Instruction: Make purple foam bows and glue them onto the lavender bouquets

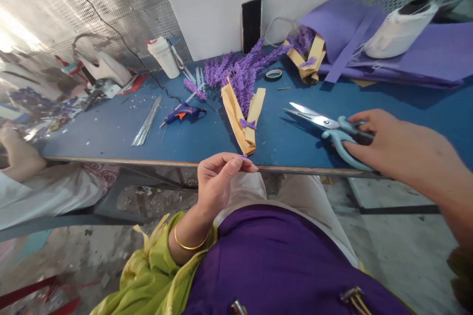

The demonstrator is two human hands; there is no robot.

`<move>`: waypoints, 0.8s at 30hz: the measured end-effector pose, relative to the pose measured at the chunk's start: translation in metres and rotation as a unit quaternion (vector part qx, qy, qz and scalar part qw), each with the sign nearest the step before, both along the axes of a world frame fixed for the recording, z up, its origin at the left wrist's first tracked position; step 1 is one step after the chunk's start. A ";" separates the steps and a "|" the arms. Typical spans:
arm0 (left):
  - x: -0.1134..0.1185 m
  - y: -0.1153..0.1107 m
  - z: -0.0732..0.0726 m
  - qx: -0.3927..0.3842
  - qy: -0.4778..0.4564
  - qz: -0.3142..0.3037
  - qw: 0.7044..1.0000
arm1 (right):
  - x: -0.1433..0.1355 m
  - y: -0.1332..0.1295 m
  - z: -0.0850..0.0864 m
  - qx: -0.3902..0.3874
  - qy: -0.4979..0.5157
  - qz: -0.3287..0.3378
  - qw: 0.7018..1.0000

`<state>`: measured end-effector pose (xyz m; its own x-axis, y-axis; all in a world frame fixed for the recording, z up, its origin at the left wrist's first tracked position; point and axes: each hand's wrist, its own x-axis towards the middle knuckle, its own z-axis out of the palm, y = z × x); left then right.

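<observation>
My left hand is pinched at the table's front edge, with a tiny purple scrap showing between thumb and forefinger. The scrap is too small to name more exactly. On the right, my right hand grips the light-blue handles of a pair of scissors, its blades slightly apart and pointing left. Just beyond my left hand lies a lavender bouquet of purple sprigs in a tan paper wrap, with a purple bow near its base.
A glue gun and thin clear sticks lie left of the bouquet. Behind are a tape roll, a phone, a white cup, another small bouquet, purple wrapping paper and a white spool. A co-worker's arm is far left.
</observation>
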<state>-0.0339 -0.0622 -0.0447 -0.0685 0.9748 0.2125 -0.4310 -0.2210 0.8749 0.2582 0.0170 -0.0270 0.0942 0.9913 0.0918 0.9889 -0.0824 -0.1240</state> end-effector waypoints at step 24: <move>-0.016 -0.003 0.021 0.048 0.300 -0.043 0.952 | -0.012 0.024 0.017 -0.033 -0.204 0.105 0.973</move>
